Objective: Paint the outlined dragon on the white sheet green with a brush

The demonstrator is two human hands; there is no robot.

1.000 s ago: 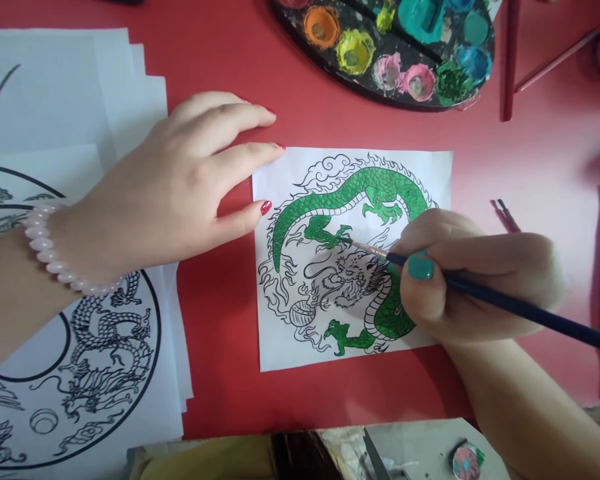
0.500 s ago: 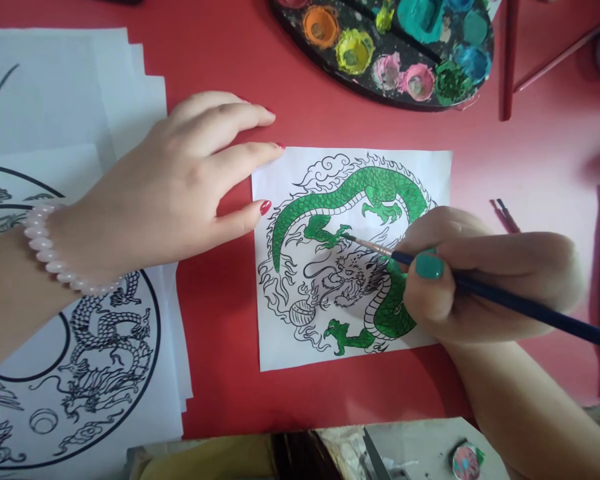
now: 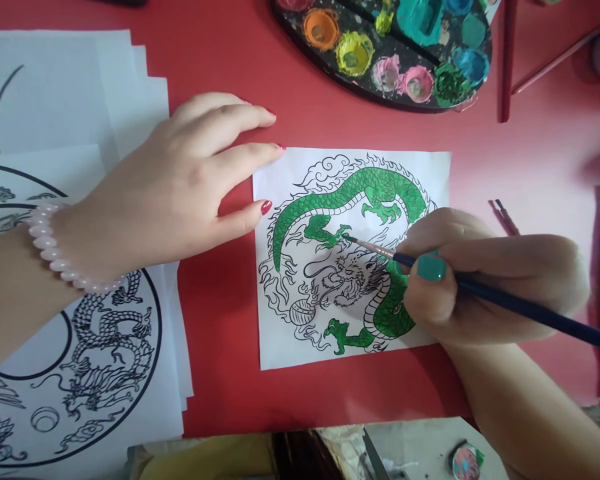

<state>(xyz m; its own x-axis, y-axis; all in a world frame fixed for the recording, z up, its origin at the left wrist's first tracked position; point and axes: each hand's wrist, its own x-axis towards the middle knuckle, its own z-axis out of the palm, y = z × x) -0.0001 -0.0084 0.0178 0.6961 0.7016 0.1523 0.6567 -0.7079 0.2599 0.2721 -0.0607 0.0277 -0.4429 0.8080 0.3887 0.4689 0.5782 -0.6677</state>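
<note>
Overall, in the head view, we find the sheet (image 3: 340,267) lying flat on the red table (image 3: 220,333), with a printed dragon (image 3: 357,185) partly coloured green. The left hand (image 3: 195,180) is open beside it, fingers loosely spread, holding nothing; its thumb and index fingertip appear to touch the sheet's left edge. The right hand (image 3: 500,260) is closed round a dark blue paintbrush (image 3: 485,293), bristles at one green claw. We judge the paintbrush light, its handle stiff and smooth, its bristles soft and easily bent; the proper hold is low on the handle, just behind the metal collar, where the fingers pinch. We judge the sheet thin and readily creased or shifted; its bare margins are the safest hold, as we cannot tell whether the green is dry. We can read no brand, label or lettering on the paintbrush, sheet or palette (image 3: 350,81).
</note>
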